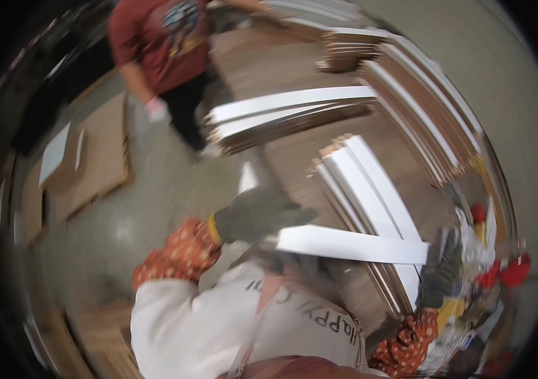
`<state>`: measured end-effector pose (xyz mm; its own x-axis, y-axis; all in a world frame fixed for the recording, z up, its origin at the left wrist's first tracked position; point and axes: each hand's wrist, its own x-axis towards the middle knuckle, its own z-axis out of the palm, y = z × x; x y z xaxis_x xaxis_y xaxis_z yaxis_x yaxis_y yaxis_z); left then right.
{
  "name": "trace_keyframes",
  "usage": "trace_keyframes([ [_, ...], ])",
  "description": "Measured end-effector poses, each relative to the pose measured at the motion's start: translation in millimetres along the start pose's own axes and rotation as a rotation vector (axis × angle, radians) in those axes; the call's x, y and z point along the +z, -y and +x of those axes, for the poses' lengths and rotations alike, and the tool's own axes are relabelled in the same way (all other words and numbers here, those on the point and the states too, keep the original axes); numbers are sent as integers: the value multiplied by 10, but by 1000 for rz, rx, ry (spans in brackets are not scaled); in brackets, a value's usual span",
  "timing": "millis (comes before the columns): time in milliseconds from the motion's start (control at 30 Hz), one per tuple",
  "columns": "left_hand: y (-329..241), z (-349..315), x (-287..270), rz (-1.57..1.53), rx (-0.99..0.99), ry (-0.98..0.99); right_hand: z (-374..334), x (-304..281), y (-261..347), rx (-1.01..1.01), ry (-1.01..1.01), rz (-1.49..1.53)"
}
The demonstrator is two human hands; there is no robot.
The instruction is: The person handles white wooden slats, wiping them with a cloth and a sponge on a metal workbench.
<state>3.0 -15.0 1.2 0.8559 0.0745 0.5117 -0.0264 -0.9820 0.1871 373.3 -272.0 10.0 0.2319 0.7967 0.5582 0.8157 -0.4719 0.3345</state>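
Observation:
A long white board (351,245) lies crosswise in front of me, above a stack of similar white boards (379,180). My left hand (263,213), in a dark green glove with a yellow cuff, is at the board's left end, its fingers along the far edge; the thumb is hidden. At the right end, my right hand (441,271), gloved the same way, closes around the board, its fingers blurred. Orange patterned sleeve covers reach over both my forearms.
Across from me a person in a maroon shirt (165,47) stands beside more white boards (288,104). Further stacks (420,107) line the far right. Brown flat panels (95,161) lie at left. Plastic bags and red items (514,270) crowd the area near my right hand.

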Motion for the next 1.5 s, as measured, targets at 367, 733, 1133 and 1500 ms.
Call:
trace_keyframes([
  [367,93,-235,315,-421,-218,162,813,-200,591,29,35,387],
  [733,299,-463,458,-656,-496,-104,748,-102,2344,-286,76,698],
  [1133,496,-571,497,-797,-614,-355,-129,-137,-282,170,-59,-92],
  [1500,504,30,258,-1035,-659,-341,-1855,34,-104,862,31,183],
])
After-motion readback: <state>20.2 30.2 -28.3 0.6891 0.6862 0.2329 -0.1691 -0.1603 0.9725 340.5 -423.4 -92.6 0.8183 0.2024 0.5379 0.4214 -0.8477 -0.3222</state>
